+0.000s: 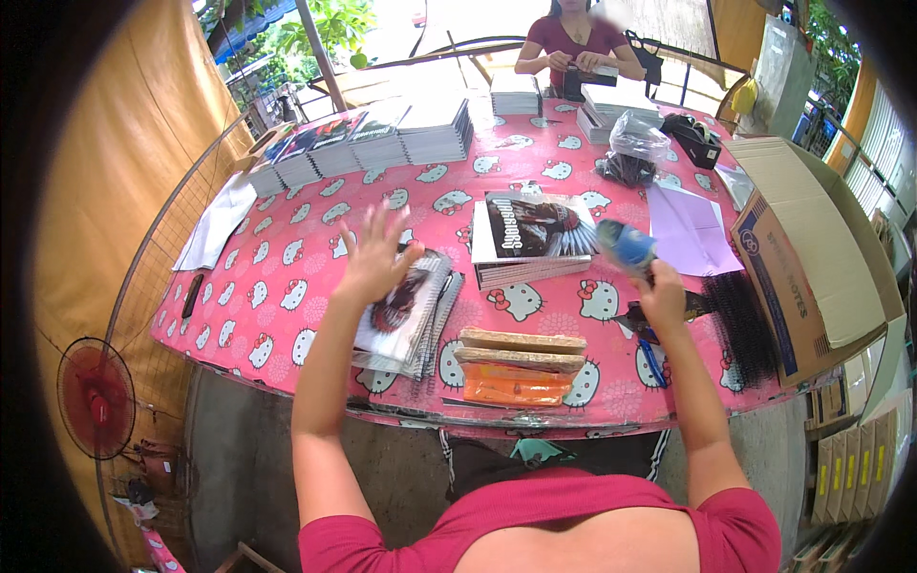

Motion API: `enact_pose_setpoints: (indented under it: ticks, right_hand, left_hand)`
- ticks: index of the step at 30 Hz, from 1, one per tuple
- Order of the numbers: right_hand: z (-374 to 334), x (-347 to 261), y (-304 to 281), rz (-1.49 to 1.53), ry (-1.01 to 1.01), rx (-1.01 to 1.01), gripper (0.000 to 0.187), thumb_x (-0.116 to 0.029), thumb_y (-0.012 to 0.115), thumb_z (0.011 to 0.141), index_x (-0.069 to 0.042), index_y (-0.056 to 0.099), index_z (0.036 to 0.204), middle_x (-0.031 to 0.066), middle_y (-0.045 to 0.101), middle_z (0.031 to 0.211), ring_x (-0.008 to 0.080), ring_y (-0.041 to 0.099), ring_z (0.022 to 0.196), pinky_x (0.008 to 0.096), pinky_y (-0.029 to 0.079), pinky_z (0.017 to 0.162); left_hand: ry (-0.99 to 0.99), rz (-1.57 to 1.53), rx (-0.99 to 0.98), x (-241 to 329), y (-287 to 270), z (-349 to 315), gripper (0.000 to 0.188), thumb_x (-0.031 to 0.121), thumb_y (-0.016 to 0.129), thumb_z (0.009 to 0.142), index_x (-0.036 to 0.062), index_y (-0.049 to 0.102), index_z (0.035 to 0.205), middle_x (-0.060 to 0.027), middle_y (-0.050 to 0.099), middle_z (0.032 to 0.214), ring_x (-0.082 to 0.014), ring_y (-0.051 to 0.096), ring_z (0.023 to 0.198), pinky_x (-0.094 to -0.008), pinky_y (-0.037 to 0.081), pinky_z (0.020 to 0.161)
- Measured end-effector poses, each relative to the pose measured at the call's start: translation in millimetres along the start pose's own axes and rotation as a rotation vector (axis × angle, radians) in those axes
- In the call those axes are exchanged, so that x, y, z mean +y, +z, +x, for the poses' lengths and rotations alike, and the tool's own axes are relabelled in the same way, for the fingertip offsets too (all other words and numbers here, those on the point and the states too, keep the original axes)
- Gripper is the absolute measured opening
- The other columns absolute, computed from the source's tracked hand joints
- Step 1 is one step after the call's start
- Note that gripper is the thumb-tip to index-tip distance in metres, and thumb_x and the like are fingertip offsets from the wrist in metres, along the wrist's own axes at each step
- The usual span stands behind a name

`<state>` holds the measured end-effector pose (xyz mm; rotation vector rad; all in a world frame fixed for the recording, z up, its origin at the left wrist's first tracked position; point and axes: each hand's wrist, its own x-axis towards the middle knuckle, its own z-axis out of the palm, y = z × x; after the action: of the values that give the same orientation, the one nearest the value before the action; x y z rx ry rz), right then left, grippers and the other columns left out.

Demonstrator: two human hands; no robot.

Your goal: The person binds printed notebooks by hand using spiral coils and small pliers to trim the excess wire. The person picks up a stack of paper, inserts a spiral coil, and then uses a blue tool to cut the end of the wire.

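Note:
My left hand [377, 258] is raised with its fingers spread, just above a stack of spiral-bound notebooks [411, 315]; it holds nothing. Closed around the lower end of a blue, rounded, cylinder-like thing [628, 246] is my right hand [661, 294]; motion blurs the thing and its exact kind does not show. That thing is at the right edge of another notebook pile [535, 234], whose dark cover has a feathered headdress picture. Below my right hand lie a dark tool [702, 304] and a blue pen [652, 363].
Wooden blocks [521, 350] and an orange packet [516, 385] lie at the near edge. Black binding coils [740, 325] and a cardboard box [812, 258] are at right. Purple paper [693, 229] lies beyond. Notebook stacks [435, 132] line the far left. A person [578, 57] sits opposite.

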<state>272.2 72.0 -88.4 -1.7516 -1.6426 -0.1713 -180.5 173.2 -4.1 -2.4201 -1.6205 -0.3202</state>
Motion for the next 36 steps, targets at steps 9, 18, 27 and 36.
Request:
enact_pose_setpoints:
  ticks: [9,18,27,36]
  right_hand:
    - [48,15,-8,-0.394,0.350,-0.358,0.036,-0.039,0.071,0.078,-0.003,0.066,0.081,0.0140,0.064,0.087,0.0353,0.060,0.090,0.0486,0.046,0.077]
    - [109,-6,79,0.649,0.554,-0.448,0.041,-0.037,0.074,0.079,0.001,0.067,0.092,0.0063,0.063,0.078,0.0178,0.057,0.067,0.0354,0.045,0.055]
    - [102,-26,81,0.823,0.666,-0.528,0.036,-0.024,0.080,0.072,0.001,0.067,0.094,0.0048,0.064,0.076,0.0114,0.056,0.060,0.0303,0.041,0.046]
    - [103,-11,107,0.608,0.533,-0.420,0.042,-0.034,0.081,0.069,0.003,0.069,0.085,0.0082,0.067,0.073,0.0131,0.060,0.060,0.0304,0.044,0.054]
  left_hand:
    - [0.107,-1.032,0.266,77,-66,-39,0.052,0.043,0.036,0.100,-0.0013,0.059,0.119,-0.0155,0.058,0.122,-0.0250,0.051,0.118,-0.0351,0.038,0.100]
    - [1.424,-2.711,-0.561,249,-146,-121,0.102,0.076,0.024,0.085,-0.0170,0.052,0.116,-0.0220,0.055,0.113,-0.0281,0.047,0.109,-0.0374,0.033,0.097]
    - [1.251,-2.949,-0.788,248,-146,-139,0.099,0.073,0.017,0.089,-0.0176,0.051,0.110,-0.0218,0.055,0.107,-0.0281,0.051,0.099,-0.0372,0.040,0.087]
    - [0.884,-2.643,-0.499,215,-168,-130,0.081,0.072,0.030,0.087,0.0010,0.059,0.112,-0.0170,0.058,0.104,-0.0336,0.055,0.096,-0.0603,0.033,0.094]
